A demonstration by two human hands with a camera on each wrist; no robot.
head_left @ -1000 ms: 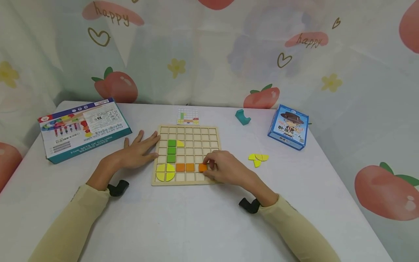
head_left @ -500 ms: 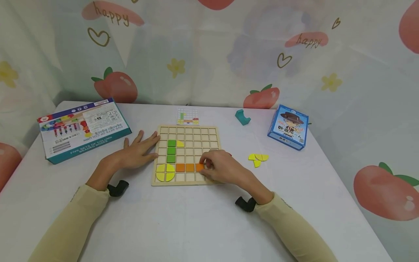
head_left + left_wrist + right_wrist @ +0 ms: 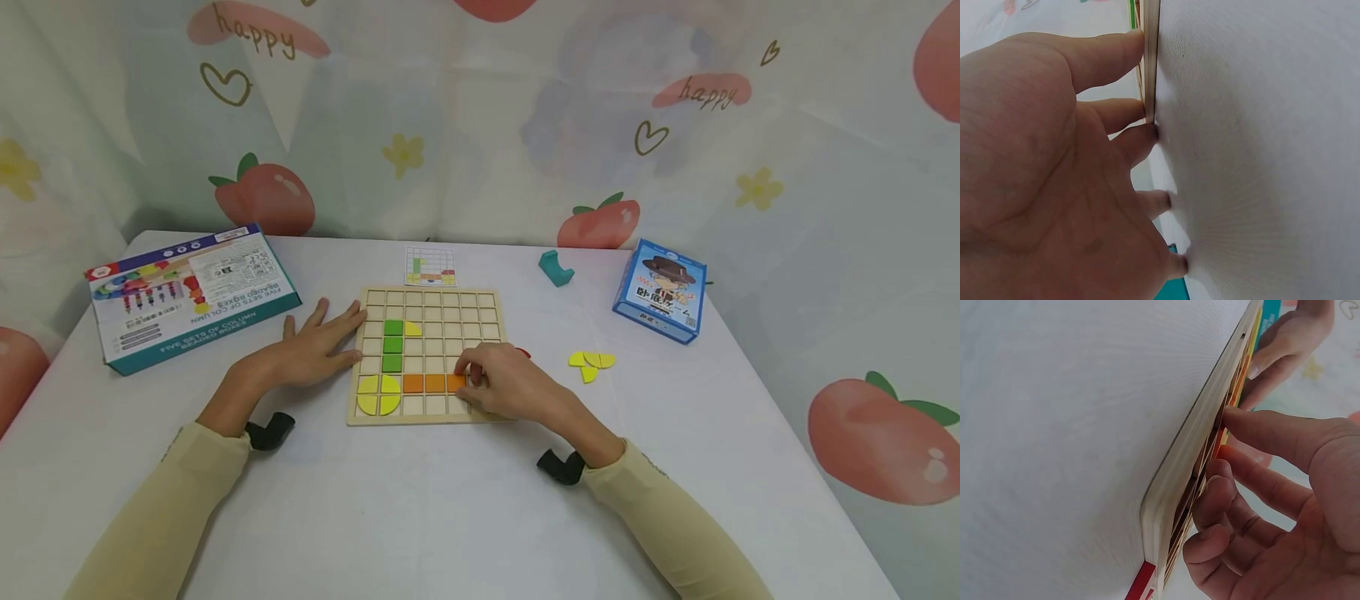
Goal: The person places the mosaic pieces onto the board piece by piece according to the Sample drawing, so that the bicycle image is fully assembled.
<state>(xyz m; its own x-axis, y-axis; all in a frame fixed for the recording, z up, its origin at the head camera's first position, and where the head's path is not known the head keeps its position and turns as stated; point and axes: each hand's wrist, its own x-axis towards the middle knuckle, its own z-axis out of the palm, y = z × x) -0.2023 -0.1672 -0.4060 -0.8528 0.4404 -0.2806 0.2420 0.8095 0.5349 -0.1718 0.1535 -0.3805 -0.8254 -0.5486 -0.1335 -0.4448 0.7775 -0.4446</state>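
A wooden grid board (image 3: 427, 421) lies flat on the table. My left hand (image 3: 311, 346) is spread with straight fingers, its thumb and fingertips touching the board's left edge. Over the lower right of the board, my right hand (image 3: 513, 379) pinches an orange square tile (image 3: 455, 383) between thumb and index finger. That tile sits in line with two other orange tiles (image 3: 423, 383). Green square tiles (image 3: 393, 345) form a column, with a yellow quarter-circle (image 3: 413, 329) beside the top one. At the lower left, yellow quarter-circles (image 3: 378, 395) make a round shape.
A pattern card (image 3: 431, 267) lies behind the board. Loose yellow pieces (image 3: 591, 361) are to the right, and a red piece (image 3: 523, 352) peeks out behind my right hand. Farther back are a teal curved piece (image 3: 556, 268), a blue box (image 3: 663, 292) and a large flat box (image 3: 195, 296).
My right hand has moved slightly left, bringing the orange tile into line beside the other two. The red piece has come into view behind that hand. My left hand has stayed put.
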